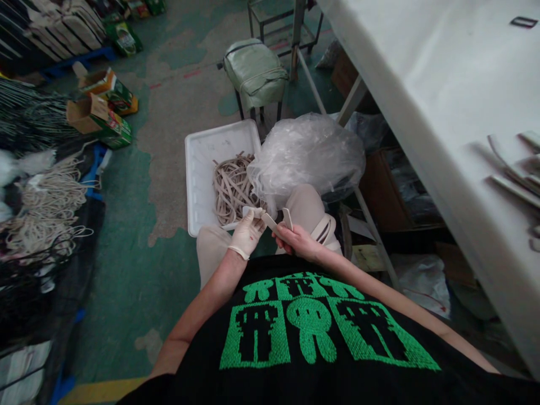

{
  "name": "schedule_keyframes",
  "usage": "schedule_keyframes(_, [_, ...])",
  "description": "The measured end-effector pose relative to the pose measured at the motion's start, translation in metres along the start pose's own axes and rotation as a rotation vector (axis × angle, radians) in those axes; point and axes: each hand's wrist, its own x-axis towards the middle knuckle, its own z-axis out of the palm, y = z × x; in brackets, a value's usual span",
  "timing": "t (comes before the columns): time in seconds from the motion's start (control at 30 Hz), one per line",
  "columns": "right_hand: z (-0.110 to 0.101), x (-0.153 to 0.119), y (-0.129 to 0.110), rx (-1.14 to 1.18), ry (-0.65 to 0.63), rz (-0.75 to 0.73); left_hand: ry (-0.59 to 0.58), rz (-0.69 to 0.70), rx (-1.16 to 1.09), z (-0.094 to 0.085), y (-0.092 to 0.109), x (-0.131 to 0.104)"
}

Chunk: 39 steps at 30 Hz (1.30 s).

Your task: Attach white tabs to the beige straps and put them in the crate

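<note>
My left hand point(247, 235), in a pale glove, is closed with its fingertips at the end of a beige strap point(270, 223). My right hand point(297, 241), bare, grips the same strap, and a short end stands up above its fingers. More looped strap point(324, 229) lies across my right thigh. Just beyond my hands is a white plastic bin point(197, 169) with a tangled heap of beige straps point(232, 188) inside. A large clear plastic bag point(312, 154) bulges over the bin's right side.
A stool with a green wrapped seat point(255, 70) stands beyond the bin. To the right, a white-topped table point(422, 73) carries blurred strips point(518, 180). Cartons point(101, 115) and bundles of cord point(50, 208) lie on the left floor.
</note>
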Motion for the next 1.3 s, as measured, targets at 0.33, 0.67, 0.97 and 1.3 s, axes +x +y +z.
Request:
schedule_keyframes(0.33, [0.002,0.008,0.0,-0.091,0.034,-0.021,-0.049,0.036,0.05,-0.002,-0.004,0.0])
schedule_keyframes(0.67, [0.005,0.023,-0.008,-0.183,0.053,0.031,-0.104,0.103,0.166,-0.002,-0.015,-0.001])
schedule_keyframes(0.97, [-0.018,-0.002,-0.026,-0.433,0.016,0.006,0.084,0.069,-0.072,-0.014,0.013,0.001])
schedule_keyframes(1.3, [-0.006,0.007,-0.041,-0.707,-0.097,-0.001,0.057,0.03,-0.081,-0.016,0.001,-0.003])
